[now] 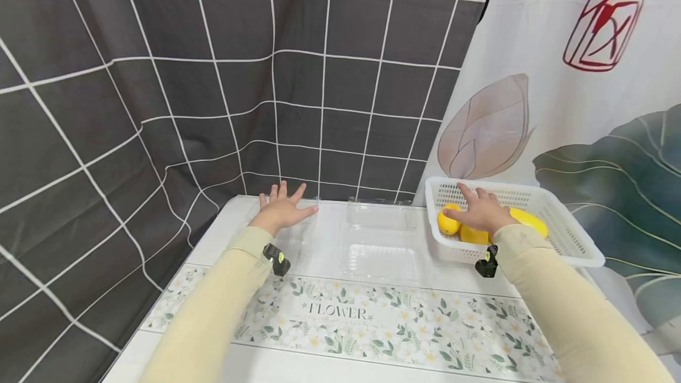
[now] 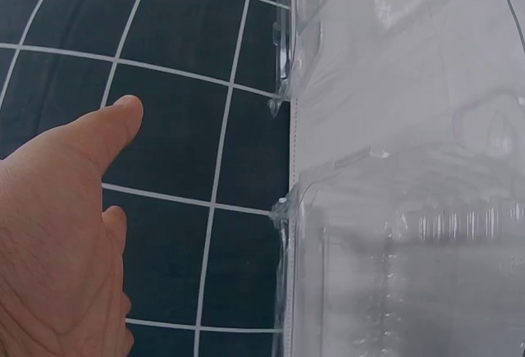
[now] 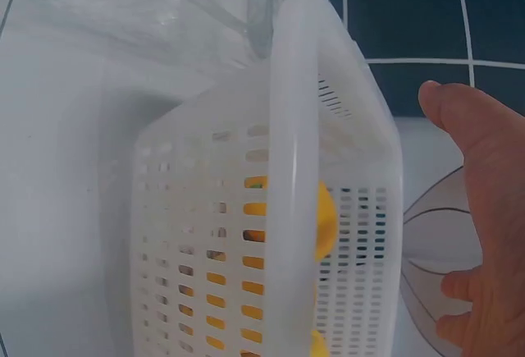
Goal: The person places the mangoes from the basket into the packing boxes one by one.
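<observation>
My left hand [image 1: 282, 211], fingers spread, hovers over a clear plastic box [image 1: 298, 247] on the left of the table; it holds nothing. A second clear plastic box [image 1: 383, 253] lies at the middle, its lid part raised toward the back. My right hand [image 1: 483, 213] reaches over a white perforated basket [image 1: 571, 241], fingers extended and nothing gripped. Inside the basket are a round yellow-orange fruit [image 1: 448, 221], another yellow piece [image 1: 472, 234] under the hand, and a long yellow one [image 1: 531, 221] partly behind the wrist.
A white table [image 1: 298, 365] carries a floral runner band [image 1: 340, 318] marked FLOWER across its front. Dark curtain with white grid lines [image 1: 298, 87] hangs behind and at left. A white cloth with a leaf print [image 1: 558, 105] hangs behind the basket.
</observation>
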`<state>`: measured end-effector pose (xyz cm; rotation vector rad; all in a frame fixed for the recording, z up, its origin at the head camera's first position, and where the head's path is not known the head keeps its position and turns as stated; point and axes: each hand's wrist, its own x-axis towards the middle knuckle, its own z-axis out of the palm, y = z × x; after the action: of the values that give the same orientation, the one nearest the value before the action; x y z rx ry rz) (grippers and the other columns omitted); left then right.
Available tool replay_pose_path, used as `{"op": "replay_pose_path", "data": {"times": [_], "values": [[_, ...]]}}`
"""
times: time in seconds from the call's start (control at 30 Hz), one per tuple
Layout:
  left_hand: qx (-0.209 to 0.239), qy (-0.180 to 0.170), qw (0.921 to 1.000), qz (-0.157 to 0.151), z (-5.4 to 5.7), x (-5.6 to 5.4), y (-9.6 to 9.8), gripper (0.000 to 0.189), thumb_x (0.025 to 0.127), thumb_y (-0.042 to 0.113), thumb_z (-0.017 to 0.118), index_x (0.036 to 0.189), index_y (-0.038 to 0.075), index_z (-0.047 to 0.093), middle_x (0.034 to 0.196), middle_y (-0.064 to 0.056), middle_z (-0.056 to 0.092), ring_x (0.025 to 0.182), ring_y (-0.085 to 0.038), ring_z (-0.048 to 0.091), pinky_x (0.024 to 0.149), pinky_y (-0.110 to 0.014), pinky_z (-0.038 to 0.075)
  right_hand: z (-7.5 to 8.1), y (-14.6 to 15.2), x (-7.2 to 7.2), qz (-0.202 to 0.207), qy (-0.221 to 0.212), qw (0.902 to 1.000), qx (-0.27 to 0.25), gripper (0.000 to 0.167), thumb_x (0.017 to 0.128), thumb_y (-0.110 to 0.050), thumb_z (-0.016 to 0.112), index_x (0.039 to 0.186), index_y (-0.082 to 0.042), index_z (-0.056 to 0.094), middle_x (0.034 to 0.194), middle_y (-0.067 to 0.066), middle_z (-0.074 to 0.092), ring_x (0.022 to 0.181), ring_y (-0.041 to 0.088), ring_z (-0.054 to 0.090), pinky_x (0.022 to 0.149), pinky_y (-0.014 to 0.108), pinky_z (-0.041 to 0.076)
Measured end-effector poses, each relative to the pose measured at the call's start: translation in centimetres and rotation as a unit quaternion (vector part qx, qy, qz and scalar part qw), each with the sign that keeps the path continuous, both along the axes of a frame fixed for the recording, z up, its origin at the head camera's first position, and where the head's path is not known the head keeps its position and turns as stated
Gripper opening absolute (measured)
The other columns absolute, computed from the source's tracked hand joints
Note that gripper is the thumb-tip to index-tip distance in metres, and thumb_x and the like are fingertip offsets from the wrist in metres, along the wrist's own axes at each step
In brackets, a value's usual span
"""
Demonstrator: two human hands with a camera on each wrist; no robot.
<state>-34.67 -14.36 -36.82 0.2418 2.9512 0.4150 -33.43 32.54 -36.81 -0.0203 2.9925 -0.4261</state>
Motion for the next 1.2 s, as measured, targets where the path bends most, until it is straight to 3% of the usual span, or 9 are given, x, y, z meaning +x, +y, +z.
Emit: {"op": "replay_pose_path", "data": {"times": [0.2,0.3,0.4,0.6,0.7,0.8,0.97,1.07,1.2], "values": [[0.016,0.008,0.9998,-0.007,-0.4,-0.1,0.6,0.089,0.096,0.075,0.033,0.164,0.025,0.006,0.165,-0.029,-0.01,0.152,-0.046,-0.012,0.12,-0.066,-0.01,-0.3,-0.6,0.0,0.022,0.043,0.9988,-0.009,0.102,0.093,-0.073,0.048,0.163,-0.012,0.007,0.157,0.042,0.006,0.141,0.065,0.007,0.107,0.085,0.008],[0.053,0.021,0.9983,-0.011,-0.7,-0.1,1.3,0.089,0.096,0.076,0.031,0.164,0.026,0.003,0.165,-0.029,-0.009,0.152,-0.046,-0.011,0.122,-0.063,-0.007,-0.2,-1.5,0.3,0.03,0.08,0.9939,-0.069,0.099,0.095,-0.069,0.049,0.164,-0.014,0.003,0.161,0.037,0.003,0.144,0.061,0.008,0.109,0.082,0.012],[0.124,0.042,0.9914,-0.013,-0.8,0.4,2.4,0.085,0.098,0.072,0.031,0.164,0.027,0.002,0.166,-0.028,-0.007,0.153,-0.045,-0.009,0.123,-0.062,-0.002,0.0,-2.6,0.9,0.026,0.127,0.9796,-0.153,0.095,0.098,-0.063,0.051,0.164,-0.02,-0.002,0.166,0.029,-0.002,0.148,0.056,0.008,0.11,0.081,0.015],[0.299,0.073,0.9511,-0.021,-1.2,2.7,5.4,0.072,0.104,0.059,0.033,0.164,0.033,0.002,0.169,-0.018,-0.004,0.154,-0.041,-0.003,0.117,-0.073,0.012,-1.1,-5.1,2.9,0.051,0.254,0.9207,-0.292,0.08,0.103,-0.033,0.057,0.164,-0.018,0.008,0.166,0.024,0.014,0.149,0.049,0.019,0.115,0.071,0.024],[0.357,0.087,0.9298,-0.025,-2.0,4.2,6.8,0.067,0.106,0.051,0.033,0.164,0.032,0.004,0.17,-0.015,0.0,0.155,-0.039,0.003,0.115,-0.074,0.014,-2.2,-6.6,4.3,0.076,0.272,0.8944,-0.347,0.078,0.102,-0.019,0.059,0.164,-0.013,0.012,0.163,0.027,0.021,0.146,0.049,0.026,0.115,0.065,0.03],[0.396,0.097,0.9125,-0.036,-3.2,5.6,8.2,0.064,0.108,0.044,0.033,0.164,0.029,0.006,0.17,-0.014,0.003,0.155,-0.038,0.008,0.117,-0.072,0.015,-3.7,-7.8,5.8,0.091,0.267,0.8814,-0.379,0.076,0.102,-0.011,0.059,0.163,-0.011,0.014,0.162,0.027,0.025,0.147,0.047,0.028,0.117,0.061,0.029],[0.42,0.084,0.9021,-0.053,-6.1,7.5,9.5,0.063,0.109,0.037,0.033,0.165,0.024,0.007,0.169,-0.017,0.003,0.154,-0.039,0.009,0.118,-0.07,0.016,-6.8,-9.4,8.0,0.104,0.261,0.8847,-0.372,0.075,0.101,-0.009,0.061,0.162,-0.009,0.018,0.162,0.022,0.029,0.147,0.042,0.031,0.118,0.055,0.029],[0.44,0.06,0.8951,-0.044,-8.1,8.1,9.8,0.061,0.109,0.035,0.031,0.165,0.022,0.01,0.169,-0.018,0.002,0.154,-0.041,0.007,0.117,-0.072,0.013,-8.6,-10.1,8.8,0.099,0.251,0.9008,-0.341,0.075,0.101,-0.016,0.062,0.162,-0.01,0.019,0.164,0.021,0.026,0.148,0.043,0.028,0.119,0.06,0.027],[0.48,0.01,0.877,-0.027,-10.4,8.2,10.1,0.06,0.109,0.035,0.026,0.165,0.024,0.006,0.17,-0.012,-0.001,0.156,-0.034,0.0,0.12,-0.068,0.006,-10.5,-10.4,9.4,0.072,0.219,0.9262,-0.298,0.08,0.101,-0.032,0.062,0.163,-0.016,0.015,0.166,0.021,0.02,0.148,0.048,0.022,0.116,0.07,0.023]]}}
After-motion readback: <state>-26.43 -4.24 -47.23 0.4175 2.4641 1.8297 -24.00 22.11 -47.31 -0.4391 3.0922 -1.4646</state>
